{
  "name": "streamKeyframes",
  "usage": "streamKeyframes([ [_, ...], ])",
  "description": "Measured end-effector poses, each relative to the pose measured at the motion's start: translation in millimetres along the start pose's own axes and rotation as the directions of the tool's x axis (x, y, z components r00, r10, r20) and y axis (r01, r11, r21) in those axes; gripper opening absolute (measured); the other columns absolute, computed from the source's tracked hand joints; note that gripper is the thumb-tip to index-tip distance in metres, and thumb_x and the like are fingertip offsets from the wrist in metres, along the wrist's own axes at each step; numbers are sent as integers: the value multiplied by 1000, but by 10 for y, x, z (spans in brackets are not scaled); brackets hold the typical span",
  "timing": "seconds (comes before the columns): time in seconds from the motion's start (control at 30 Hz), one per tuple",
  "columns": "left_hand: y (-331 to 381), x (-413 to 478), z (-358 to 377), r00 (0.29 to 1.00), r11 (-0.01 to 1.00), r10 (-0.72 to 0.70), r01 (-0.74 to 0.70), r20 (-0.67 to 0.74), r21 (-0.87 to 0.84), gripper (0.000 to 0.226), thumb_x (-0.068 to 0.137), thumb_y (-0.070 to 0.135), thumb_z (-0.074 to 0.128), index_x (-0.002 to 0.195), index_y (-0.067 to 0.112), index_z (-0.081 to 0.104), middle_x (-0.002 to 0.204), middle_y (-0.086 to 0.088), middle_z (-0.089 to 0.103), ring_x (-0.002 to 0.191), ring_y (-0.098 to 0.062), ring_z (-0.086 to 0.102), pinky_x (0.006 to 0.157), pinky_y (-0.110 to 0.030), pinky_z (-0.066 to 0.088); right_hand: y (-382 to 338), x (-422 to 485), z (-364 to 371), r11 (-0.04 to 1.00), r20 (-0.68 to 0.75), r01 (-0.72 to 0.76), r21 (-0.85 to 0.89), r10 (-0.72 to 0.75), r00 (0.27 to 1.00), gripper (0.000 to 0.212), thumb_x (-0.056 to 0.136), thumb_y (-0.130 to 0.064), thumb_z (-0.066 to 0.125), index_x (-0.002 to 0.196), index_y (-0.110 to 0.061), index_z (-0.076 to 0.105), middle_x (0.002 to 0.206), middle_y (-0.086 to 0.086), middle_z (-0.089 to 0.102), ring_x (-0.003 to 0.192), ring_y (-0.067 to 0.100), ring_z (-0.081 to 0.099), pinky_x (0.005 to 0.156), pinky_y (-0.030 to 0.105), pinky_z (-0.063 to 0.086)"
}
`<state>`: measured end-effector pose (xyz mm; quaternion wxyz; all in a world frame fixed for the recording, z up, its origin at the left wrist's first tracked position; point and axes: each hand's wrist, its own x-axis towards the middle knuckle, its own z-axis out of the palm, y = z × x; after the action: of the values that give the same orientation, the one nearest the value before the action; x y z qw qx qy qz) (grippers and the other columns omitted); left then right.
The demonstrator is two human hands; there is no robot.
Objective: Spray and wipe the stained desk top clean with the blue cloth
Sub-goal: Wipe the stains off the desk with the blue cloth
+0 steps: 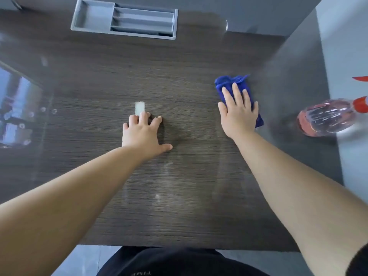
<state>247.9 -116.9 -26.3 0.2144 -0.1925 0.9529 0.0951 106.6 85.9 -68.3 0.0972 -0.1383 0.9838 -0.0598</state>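
Note:
The dark wood-grain desk top (99, 156) fills the view, with faint pale smears near its front middle. My right hand (238, 112) lies flat with straight fingers on the folded blue cloth (229, 81), pressing it to the desk at the right. My left hand (144, 134) rests on the desk at the centre, fingers spread and slightly bent, fingertips touching a small pale rectangle (139, 107). A clear spray bottle (326, 117) with pink liquid and a red trigger head stands at the far right, apart from both hands.
A grey recessed tray (93, 18) with divided slots sits in the desk at the back. A glossy reflective area (16, 104) lies at the left. The desk's front edge runs just above my dark clothing (179, 261). A pale wall or panel (342, 46) rises at the right.

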Motion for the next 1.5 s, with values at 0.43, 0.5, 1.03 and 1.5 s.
streamKeyframes([
  [0.43,-276,369,-254,985,988,-147,150,90,-34,127,47,76,72,147,36,6,153,0,4,141,-29,-1,110,-61,17,-30,17,69,869,-5,483,-107,-487,874,50,94,-46,29,139,-30,45,149,-2,39,136,28,37,106,57,28],
  [0.5,-278,387,-247,985,989,-142,144,98,-18,128,45,77,71,147,36,6,151,-1,7,139,-29,5,108,-61,23,-157,443,-40,959,-9,277,-54,-278,961,52,97,-48,22,145,-31,34,156,-2,25,142,26,23,111,56,18],
  [1.03,-245,479,-283,980,987,-159,161,123,-9,130,43,75,75,147,33,9,147,-3,13,136,-31,10,104,-67,24,-817,1036,-49,939,49,336,-65,-334,941,49,101,-47,20,149,-36,19,159,-8,8,146,22,6,115,53,5],
  [1.5,-567,428,-486,982,893,-179,190,64,-409,71,72,50,71,135,37,42,141,3,32,132,-23,26,101,-38,34,-606,537,-9,856,81,505,-110,-499,863,54,95,-48,26,144,-28,37,154,1,30,141,31,27,108,61,22],
])
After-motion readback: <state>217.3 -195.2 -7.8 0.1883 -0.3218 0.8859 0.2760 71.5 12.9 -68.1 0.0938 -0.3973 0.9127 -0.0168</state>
